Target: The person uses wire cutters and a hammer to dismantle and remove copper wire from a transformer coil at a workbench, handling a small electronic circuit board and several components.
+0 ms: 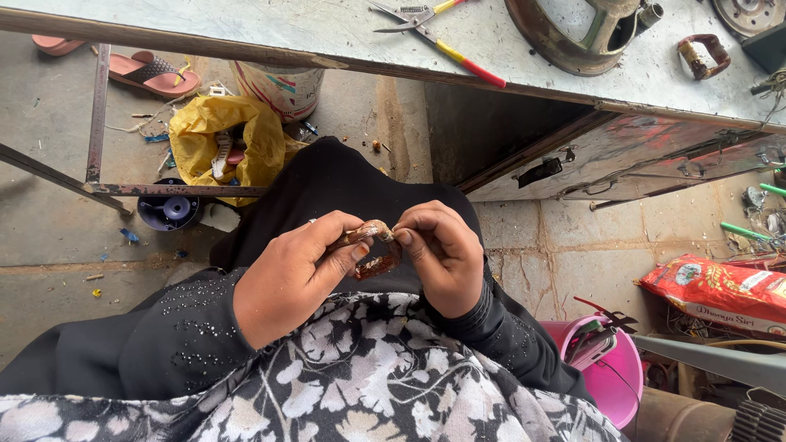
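Hands, two, bare, raised over the lap. Left hand [299, 270] and right hand [438, 254] both pinch a small coppery wound part [372, 245]; its lower half is dark, its shape partly hidden by the fingers. Black sleeves, flowered cloth beneath. Worktop [327, 33] above: pliers with red and yellow grips [442, 37], rusty round casting cut off at the edge. Floor: yellow bag [196, 131], pink sandal [155, 74], pink bucket [622, 376], contents unclear.
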